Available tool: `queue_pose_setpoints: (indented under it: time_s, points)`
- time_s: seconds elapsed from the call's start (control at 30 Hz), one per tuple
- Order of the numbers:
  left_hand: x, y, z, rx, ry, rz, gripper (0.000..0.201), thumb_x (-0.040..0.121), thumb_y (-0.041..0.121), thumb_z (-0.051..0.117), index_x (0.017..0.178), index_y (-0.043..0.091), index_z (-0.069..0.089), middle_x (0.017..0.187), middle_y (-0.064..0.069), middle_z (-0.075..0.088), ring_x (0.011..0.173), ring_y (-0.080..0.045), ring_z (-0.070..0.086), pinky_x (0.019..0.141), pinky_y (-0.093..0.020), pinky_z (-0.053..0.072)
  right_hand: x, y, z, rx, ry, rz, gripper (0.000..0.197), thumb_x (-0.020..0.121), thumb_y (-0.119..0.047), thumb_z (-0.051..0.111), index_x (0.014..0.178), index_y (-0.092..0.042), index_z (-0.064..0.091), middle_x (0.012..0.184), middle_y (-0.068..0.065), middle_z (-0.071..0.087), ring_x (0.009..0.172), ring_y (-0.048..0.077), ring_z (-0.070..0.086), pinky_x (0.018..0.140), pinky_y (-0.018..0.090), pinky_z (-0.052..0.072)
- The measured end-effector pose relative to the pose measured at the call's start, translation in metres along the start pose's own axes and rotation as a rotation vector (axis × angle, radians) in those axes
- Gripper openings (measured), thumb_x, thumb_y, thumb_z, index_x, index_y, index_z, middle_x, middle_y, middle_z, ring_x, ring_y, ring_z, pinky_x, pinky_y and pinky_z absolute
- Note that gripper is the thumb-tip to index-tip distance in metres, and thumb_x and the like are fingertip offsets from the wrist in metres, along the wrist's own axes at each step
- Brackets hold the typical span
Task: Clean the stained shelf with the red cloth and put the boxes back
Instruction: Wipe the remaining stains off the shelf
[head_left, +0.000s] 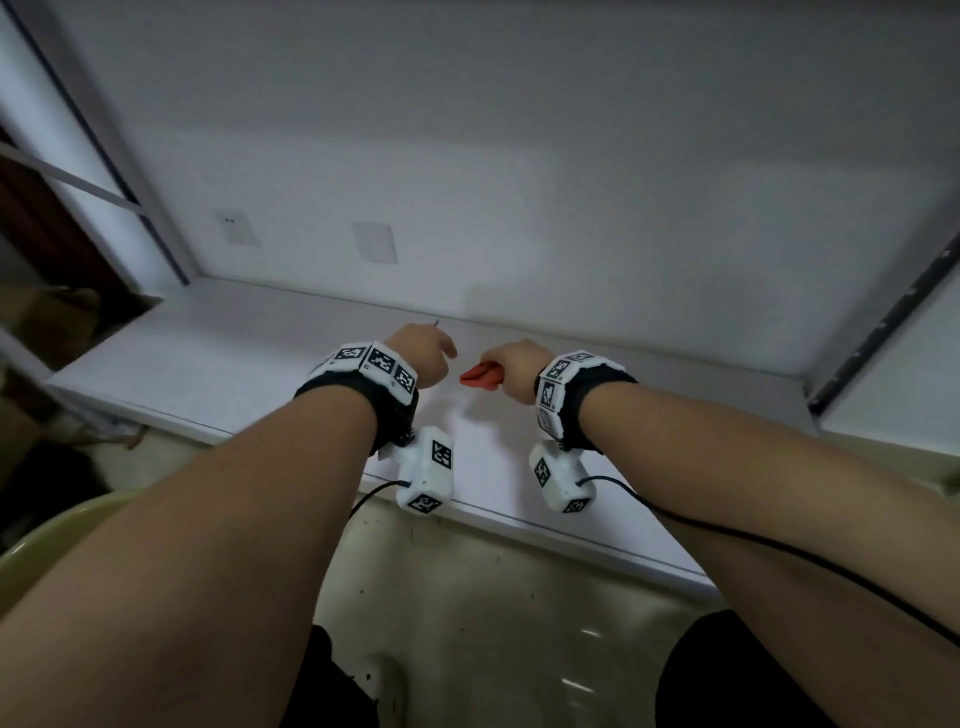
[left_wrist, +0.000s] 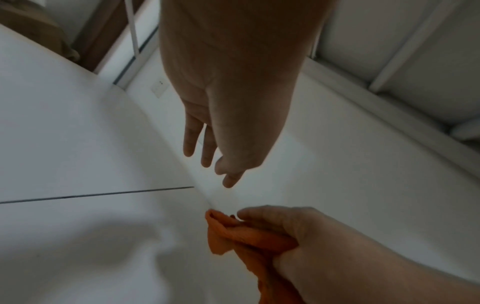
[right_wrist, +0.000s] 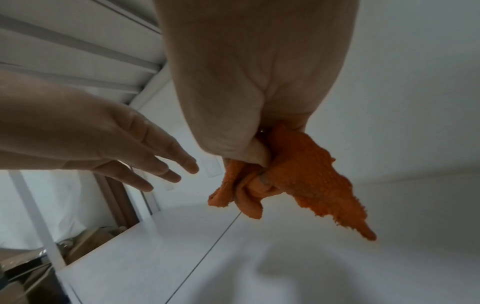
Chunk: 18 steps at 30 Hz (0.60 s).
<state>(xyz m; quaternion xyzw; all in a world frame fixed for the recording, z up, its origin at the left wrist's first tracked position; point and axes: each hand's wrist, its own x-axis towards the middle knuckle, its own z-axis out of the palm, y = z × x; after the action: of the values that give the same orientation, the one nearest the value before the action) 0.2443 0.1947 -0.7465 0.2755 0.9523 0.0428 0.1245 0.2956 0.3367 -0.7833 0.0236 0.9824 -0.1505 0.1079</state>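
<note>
My right hand (head_left: 511, 364) grips the bunched red cloth (head_left: 480, 378) a little above the white shelf (head_left: 234, 358). In the right wrist view the cloth (right_wrist: 306, 176) hangs in loose folds from my curled fingers (right_wrist: 257, 154). The left wrist view shows the same cloth (left_wrist: 241, 236) in that hand (left_wrist: 298, 230). My left hand (head_left: 423, 353) hovers just left of the cloth, fingers (left_wrist: 205, 148) straight and holding nothing. A thin seam (left_wrist: 98, 194) crosses the shelf board. No stain is clear on the shelf.
Brown cardboard boxes (head_left: 62, 322) sit left of the shelf, beyond a white upright post (head_left: 104, 130). The white wall (head_left: 519, 182) carries a socket plate (head_left: 236, 226). Another white shelf (head_left: 893, 395) lies at the right. Below are a tiled floor (head_left: 493, 597) and a green chair edge (head_left: 52, 535).
</note>
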Motion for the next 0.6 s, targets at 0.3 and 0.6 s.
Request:
queue_pose_setpoints:
  time_s: [0.3, 0.6]
  points:
    - [-0.006, -0.073, 0.019, -0.108, 0.021, -0.129, 0.044, 0.093, 0.006, 0.042, 0.134, 0.018, 0.054, 0.144, -0.006, 0.047, 0.133, -0.024, 0.043, 0.111, -0.030, 0.035, 0.032, -0.061, 0.002, -0.109, -0.053, -0.116, 0.035, 0.091, -0.001, 0.040, 0.119, -0.006, 0.059, 0.125, 0.002, 0.062, 0.114, 0.021, 0.057, 0.083, 0.021, 0.039]
    - [0.010, -0.108, 0.039, -0.265, -0.040, -0.250, 0.042, 0.093, 0.008, 0.044, 0.131, 0.018, 0.056, 0.140, -0.005, 0.050, 0.129, -0.023, 0.047, 0.107, -0.030, 0.040, 0.067, -0.093, 0.007, -0.075, -0.232, -0.055, 0.032, 0.096, -0.016, 0.045, 0.122, -0.002, 0.058, 0.124, 0.010, 0.062, 0.116, 0.025, 0.057, 0.097, 0.032, 0.044]
